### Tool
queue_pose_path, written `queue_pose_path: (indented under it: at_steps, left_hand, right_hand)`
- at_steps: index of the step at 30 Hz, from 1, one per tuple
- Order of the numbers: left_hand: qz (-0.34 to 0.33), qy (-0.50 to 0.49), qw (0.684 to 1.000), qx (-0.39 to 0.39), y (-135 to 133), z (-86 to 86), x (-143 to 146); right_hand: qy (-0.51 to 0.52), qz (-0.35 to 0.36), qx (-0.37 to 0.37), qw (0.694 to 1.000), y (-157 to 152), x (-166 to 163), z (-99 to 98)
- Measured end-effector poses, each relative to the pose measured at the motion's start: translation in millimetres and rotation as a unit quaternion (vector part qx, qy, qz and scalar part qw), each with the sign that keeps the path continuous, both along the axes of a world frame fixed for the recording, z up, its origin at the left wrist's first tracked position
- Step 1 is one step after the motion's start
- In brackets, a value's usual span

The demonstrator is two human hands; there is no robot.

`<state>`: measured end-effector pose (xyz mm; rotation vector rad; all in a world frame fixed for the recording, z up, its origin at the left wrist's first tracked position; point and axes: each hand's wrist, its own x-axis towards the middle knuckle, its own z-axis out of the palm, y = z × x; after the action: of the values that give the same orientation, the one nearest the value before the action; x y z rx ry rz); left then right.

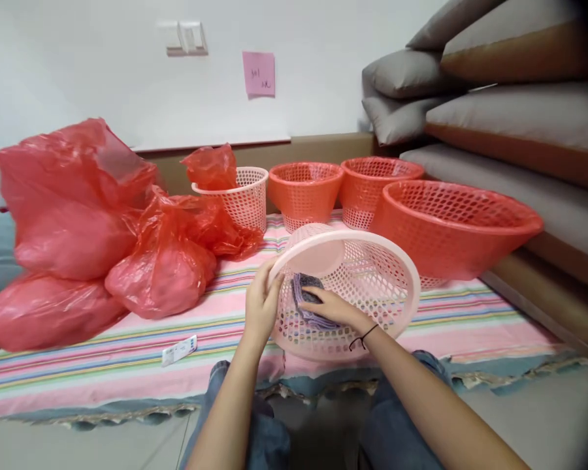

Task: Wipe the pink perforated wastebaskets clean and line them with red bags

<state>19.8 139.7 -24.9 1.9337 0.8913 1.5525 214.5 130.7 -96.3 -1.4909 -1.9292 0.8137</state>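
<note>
A pale pink perforated plastic basket (411,294) lies tipped on its side, its mouth turned toward me. My left hand (263,303) grips the rim at its left, thumb inside. Reaching into the basket, my right hand (329,305) presses a folded grey and purple cloth (306,282) against the inner wall, its fingers lying over the cloth. Part of the cloth is hidden under that hand. A dark hair tie circles my right wrist.
Filled red plastic bags (73,215) are piled at the left. Behind stand a pale basket (245,202) holding a red bag and red-bag-covered baskets (306,189). Grey cushions (519,117) are stacked at right. A small white packet (179,350) rests on the striped cloth (127,356).
</note>
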Motion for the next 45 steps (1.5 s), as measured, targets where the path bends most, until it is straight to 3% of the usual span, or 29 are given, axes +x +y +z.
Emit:
queue_pose_path:
  at_steps: [4, 9, 15, 21, 28, 31, 36, 41, 45]
  left_hand:
    - [0.016, 0.076, 0.996, 0.034, -4.4, -3.9, 7.2]
    - [0.053, 0.087, 0.993, 0.059, -3.8, -9.5, 9.9]
    - [0.095, 0.058, 0.993, 0.041, 2.1, -11.3, 0.5]
    - [0.097, 0.025, 0.994, 0.031, 5.0, -16.6, -3.2]
    - [0.102, -0.027, 0.994, 0.04, 8.2, -17.4, 1.8]
    - [0.118, -0.039, 0.992, 0.032, 10.9, -17.4, 3.6]
    - [0.112, -0.041, 0.992, 0.036, 12.9, -18.4, 3.3]
    - [0.123, -0.048, 0.991, 0.031, 11.8, -17.8, 6.1]
    - [0.133, -0.074, 0.988, 0.022, 12.0, -18.5, 10.9]
  right_hand:
    - [-0.088, -0.083, 0.041, 0.992, 13.8, -11.0, -8.1]
    - [-0.133, -0.09, 0.024, 0.987, 23.2, -19.5, -8.4]
    - [-0.049, -0.084, 0.036, 0.995, 25.2, -13.8, -3.8]
    - [0.025, -0.067, -0.024, 0.997, 27.5, -11.6, -12.8]
    - [0.065, -0.125, -0.007, 0.99, 27.2, -11.5, -8.9]
    - [0.074, -0.117, -0.012, 0.99, 27.3, -13.9, -10.4]
    - [0.004, -0.058, 0.003, 0.998, 26.0, -18.1, -10.9]
    - [-0.153, -0.159, 0.045, 0.974, 20.9, -22.0, -9.6]
    - [-0.22, -0.152, 0.015, 0.963, 19.6, -23.9, -15.7]
